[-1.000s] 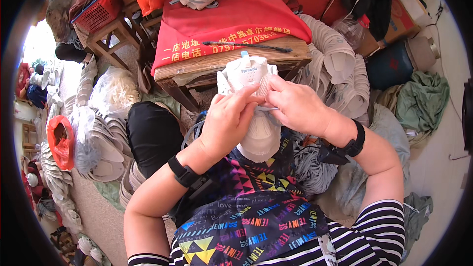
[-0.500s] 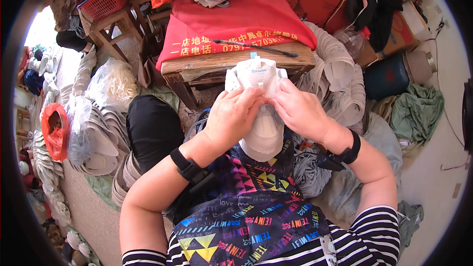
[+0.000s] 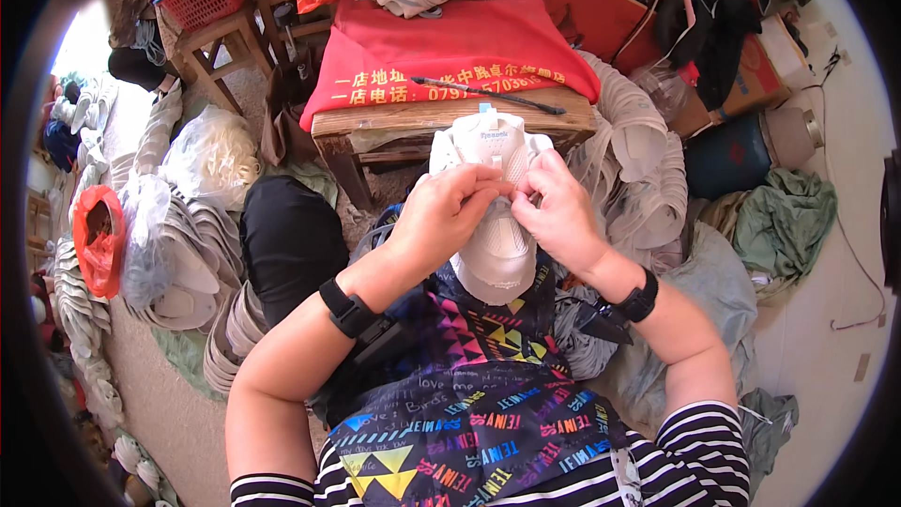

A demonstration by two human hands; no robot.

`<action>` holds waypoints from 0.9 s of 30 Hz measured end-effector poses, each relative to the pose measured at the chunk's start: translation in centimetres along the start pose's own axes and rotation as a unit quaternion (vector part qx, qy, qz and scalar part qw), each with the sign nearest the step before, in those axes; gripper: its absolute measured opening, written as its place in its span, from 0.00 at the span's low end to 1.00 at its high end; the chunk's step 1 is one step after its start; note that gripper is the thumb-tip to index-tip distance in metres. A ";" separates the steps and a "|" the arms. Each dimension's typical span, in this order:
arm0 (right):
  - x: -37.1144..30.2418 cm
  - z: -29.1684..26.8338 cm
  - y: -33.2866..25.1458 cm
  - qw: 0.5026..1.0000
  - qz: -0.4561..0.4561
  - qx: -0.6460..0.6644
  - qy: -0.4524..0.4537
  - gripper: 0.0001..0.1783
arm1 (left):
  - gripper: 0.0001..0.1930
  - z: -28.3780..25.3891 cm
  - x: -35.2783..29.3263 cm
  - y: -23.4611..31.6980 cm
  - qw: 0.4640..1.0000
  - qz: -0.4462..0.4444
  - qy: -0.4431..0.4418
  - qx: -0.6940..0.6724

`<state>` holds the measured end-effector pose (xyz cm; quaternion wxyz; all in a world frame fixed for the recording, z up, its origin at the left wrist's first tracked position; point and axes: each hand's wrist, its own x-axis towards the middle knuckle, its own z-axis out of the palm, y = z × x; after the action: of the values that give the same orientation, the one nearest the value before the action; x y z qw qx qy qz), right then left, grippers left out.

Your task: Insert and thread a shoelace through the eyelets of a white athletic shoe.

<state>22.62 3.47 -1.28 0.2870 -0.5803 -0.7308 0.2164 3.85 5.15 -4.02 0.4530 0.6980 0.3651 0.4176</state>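
- White shoe upper (image 3: 495, 272): located between both hands, above the patterned apron (image 3: 488, 394), toe end toward the wearer, tongue end toward the wooden table (image 3: 375, 131).
- Left hand (image 3: 450, 205): thumb and index finger pressed together at the upper's lacing area; any item between them is too small to tell.
- Right hand (image 3: 561, 216): fingers curled, thumb and index tips close together at the opposite lacing edge; cannot tell what they pinch.
- Red basket (image 3: 202, 0): perforated wall, dark cloth at its top.
- Clear plastic bag (image 3: 192, 145): holds a cream-coloured mass, visible through the film.
- Orange-red bag (image 3: 114, 265): mouth open; contents too dark to identify.
- Bluish clear bag (image 3: 145, 253): just beside the orange-red bag; contents cannot be told.
- Cardboard box (image 3: 762, 75): partly covered by black cloth (image 3: 718, 38); contents hidden.
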 end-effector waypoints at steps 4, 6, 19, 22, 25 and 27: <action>-0.2 1.1 -0.1 0.993 0.022 0.073 0.092 0.08 | 0.10 -0.1 -0.2 0.2 0.999 -0.011 0.005 -0.040; 0.2 1.1 -0.1 0.981 0.018 0.162 0.107 0.09 | 0.11 -0.1 -0.4 -0.3 0.993 -0.023 -0.003 -0.116; -1.2 -0.2 -0.7 0.816 0.155 0.556 -0.028 0.11 | 0.14 0.7 -0.4 1.0 0.960 0.191 0.064 0.192; -1.1 -0.1 -0.5 0.814 0.153 0.560 -0.016 0.12 | 0.12 0.7 -0.7 1.1 0.984 0.094 0.071 0.136; -1.1 0.1 -0.7 0.808 0.137 0.572 -0.018 0.10 | 0.11 0.7 -1.2 1.3 0.993 -0.031 0.102 0.043; -1.4 0.5 -0.9 0.807 0.132 0.576 -0.023 0.08 | 0.10 0.7 -1.3 1.7 0.990 -0.098 0.100 -0.018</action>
<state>21.84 1.94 -1.25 0.5205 -0.3944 -0.3948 0.6463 4.19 3.25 -2.87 0.4654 0.6054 0.4674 0.4455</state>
